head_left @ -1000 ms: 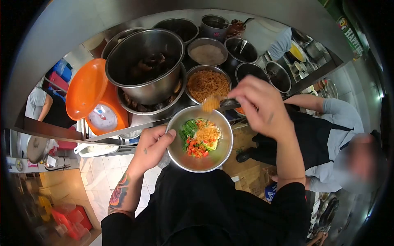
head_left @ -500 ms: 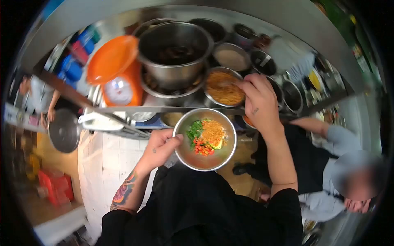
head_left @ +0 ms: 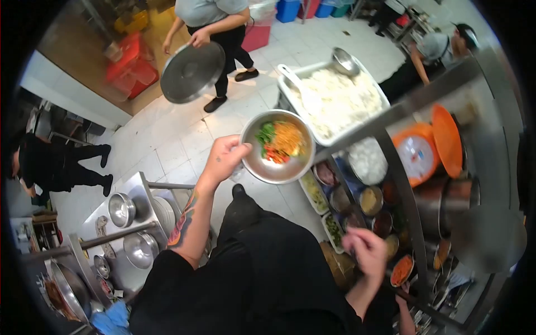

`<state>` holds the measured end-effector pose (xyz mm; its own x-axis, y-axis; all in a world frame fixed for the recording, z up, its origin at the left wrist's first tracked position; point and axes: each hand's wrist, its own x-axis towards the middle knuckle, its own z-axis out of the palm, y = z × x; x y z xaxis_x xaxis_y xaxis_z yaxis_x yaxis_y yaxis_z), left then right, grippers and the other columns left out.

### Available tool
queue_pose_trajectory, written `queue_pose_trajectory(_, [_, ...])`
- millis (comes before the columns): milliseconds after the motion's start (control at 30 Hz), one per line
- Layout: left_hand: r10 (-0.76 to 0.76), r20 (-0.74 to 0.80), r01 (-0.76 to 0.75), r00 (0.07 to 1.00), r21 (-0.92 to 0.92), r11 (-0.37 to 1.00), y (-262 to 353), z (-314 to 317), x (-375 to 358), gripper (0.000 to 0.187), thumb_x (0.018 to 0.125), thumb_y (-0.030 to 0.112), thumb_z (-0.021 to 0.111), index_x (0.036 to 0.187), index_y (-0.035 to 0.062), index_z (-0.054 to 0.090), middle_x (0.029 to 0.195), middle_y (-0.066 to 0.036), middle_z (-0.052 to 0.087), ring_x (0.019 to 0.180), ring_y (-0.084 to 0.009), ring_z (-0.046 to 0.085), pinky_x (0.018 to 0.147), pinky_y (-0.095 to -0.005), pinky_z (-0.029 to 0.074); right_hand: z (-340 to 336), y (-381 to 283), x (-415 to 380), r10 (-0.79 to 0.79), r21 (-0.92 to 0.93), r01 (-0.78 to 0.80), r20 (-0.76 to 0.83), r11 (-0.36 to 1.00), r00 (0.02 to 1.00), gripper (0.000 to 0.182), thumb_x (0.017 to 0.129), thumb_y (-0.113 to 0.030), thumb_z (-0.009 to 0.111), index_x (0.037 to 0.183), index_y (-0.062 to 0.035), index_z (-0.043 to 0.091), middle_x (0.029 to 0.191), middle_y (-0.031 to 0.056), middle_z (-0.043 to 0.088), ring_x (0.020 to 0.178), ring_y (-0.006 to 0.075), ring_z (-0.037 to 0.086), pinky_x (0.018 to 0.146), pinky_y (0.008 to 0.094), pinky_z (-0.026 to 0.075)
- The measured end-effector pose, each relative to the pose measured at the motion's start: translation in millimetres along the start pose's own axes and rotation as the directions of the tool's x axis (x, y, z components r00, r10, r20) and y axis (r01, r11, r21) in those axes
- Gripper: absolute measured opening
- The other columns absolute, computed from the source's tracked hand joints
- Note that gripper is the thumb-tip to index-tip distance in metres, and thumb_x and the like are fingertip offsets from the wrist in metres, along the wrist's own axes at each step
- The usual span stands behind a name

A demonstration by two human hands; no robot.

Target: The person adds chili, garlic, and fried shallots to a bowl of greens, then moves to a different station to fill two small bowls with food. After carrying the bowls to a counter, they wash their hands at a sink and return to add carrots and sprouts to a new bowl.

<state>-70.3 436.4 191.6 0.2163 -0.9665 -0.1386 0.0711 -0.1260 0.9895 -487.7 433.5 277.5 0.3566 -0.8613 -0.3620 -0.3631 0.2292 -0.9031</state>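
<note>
The steel mixing bowl (head_left: 265, 166), holding chopped greens (head_left: 266, 133), diced red pieces (head_left: 274, 154) and orange crumbs (head_left: 288, 138), is held up in front of the body; the work in hand looks like carrying these portioned ingredients. The left hand (head_left: 222, 161) pinches the bowl's rim, thumb inside; its loose contents call for a level grip. Just right of the bowl is a white rice tub (head_left: 357, 125). Below and right of it, the right hand (head_left: 368, 254) is blurred, fingers bent, its hold impossible to tell, near a tray of green pieces (head_left: 333, 229).
</note>
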Motion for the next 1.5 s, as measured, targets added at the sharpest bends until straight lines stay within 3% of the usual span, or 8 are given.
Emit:
queue_pose_trajectory(67, [0.088,-0.168,-0.08,0.982,0.056,0.995,0.3,-43.3,2.2,0.02,0.09,0.013,0.058,0.092,-0.0027,0.07,0.081,0.001,0.066,0.074,-0.0056,0.057,0.067,-0.0235,0.046,54.3,35.1,41.1,-0.406,-0.828,0.307,0.106,0.469,0.908,0.023,0.079,0.006,0.057,0.097,-0.0035,0.068,0.106,0.0132,0.065,0.088,0.0356,0.064,0.075,0.0357,0.052])
queue_pose_trajectory(133, [0.114,-0.392,-0.083,0.913,0.096,0.992,11.0,-94.0,15.2,0.02,0.091,0.013,0.058,0.092,-0.003,0.07,0.08,0.0,0.066,0.073,-0.0052,0.056,0.067,-0.0234,0.045,103.2,34.1,85.3,-0.129,-0.322,0.134,0.037,0.937,0.991,0.015,0.082,0.006,0.057,0.089,-0.0005,0.068,0.107,0.0148,0.064,0.09,0.0375,0.063,0.08,0.0368,0.051])
queue_pose_trajectory(333, [-0.037,-0.632,-0.004,0.774,-0.063,0.998,-36.3,-224.9,20.9,0.016,0.091,0.015,0.058,0.088,0.002,0.067,0.076,0.0,0.065,0.069,-0.0056,0.056,0.061,-0.0228,0.044,196.0,-20.9,201.1,-0.336,-0.404,0.466,0.353,0.787,0.873,0.014,0.085,-0.004,0.059,0.096,-0.0007,0.067,0.101,0.0169,0.065,0.087,0.0334,0.065,0.077,0.0356,0.051])
queue_pose_trajectory(533, [-0.265,-0.798,0.001,0.541,-0.314,0.949,-118.4,-276.6,-21.4,0.016,0.089,0.016,0.059,0.087,0.0022,0.066,0.079,-0.002,0.065,0.067,-0.0082,0.056,0.06,-0.0244,0.044,256.4,-44.4,339.6,-0.21,-0.571,0.558,0.56,0.602,0.801,0.022,0.089,-0.017,0.062,0.104,-0.0009,0.067,0.091,0.0172,0.067,0.079,0.0288,0.067,0.072,0.0361,0.052])
queue_pose_trajectory(733, [-0.251,-0.968,-0.094,-0.028,-0.247,0.964,-134.8,-323.7,-79.7,0.015,0.086,0.019,0.061,0.083,0.004,0.063,0.069,-0.001,0.056,0.058,-0.0121,0.053,0.054,-0.0291,0.041,351.5,-79.0,481.6,0.152,-0.579,0.637,0.788,0.509,0.596,0.027,0.088,-0.021,0.062,0.106,-0.0009,0.068,0.099,0.0196,0.069,0.09,0.033,0.068,0.08,0.0392,0.052])
queue_pose_trajectory(933, [-0.217,-0.784,-0.423,-0.582,0.064,0.904,-56.9,-379.1,-134.3,0.017,0.089,0.02,0.061,0.085,0.0041,0.057,0.08,-0.006,0.06,0.069,-0.0176,0.064,0.059,-0.0306,0.05,484.0,-159.8,602.0,0.202,-0.258,0.923,0.958,0.287,0.205,0.029,0.087,-0.023,0.063,0.107,-0.0034,0.069,0.101,0.0212,0.069,0.092,0.0345,0.067,0.082,0.0407,0.053])
queue_pose_trajectory(1033, [-0.189,-0.613,-0.445,-0.767,0.297,0.845,-45.3,-409.1,-165.0,0.016,0.09,0.019,0.061,0.09,0.003,0.059,0.082,-0.007,0.061,0.067,-0.0186,0.066,0.058,-0.0298,0.05,561.0,-201.0,648.7,0.304,-0.024,0.998,0.952,-0.059,0.041,0.032,0.085,-0.026,0.065,0.105,-0.0024,0.069,0.098,0.0213,0.069,0.089,0.0354,0.067,0.08,0.042,0.054])
queue_pose_trajectory(1500, [-0.418,-0.249,-0.487,-0.873,0.418,0.767,-166.2,-569.7,-407.4,0.019,0.089,0.016,0.062,0.095,-0.002,0.06,0.073,-0.01,0.063,0.055,-0.0183,0.063,0.047,-0.0324,0.05,840.5,-264.9,526.7,0.381,0.201,0.961,0.887,0.189,-0.26,0.034,0.09,-0.026,0.063,0.115,-0.0034,0.066,0.101,0.018,0.07,0.084,0.0247,0.068,0.075,0.0339,0.054])
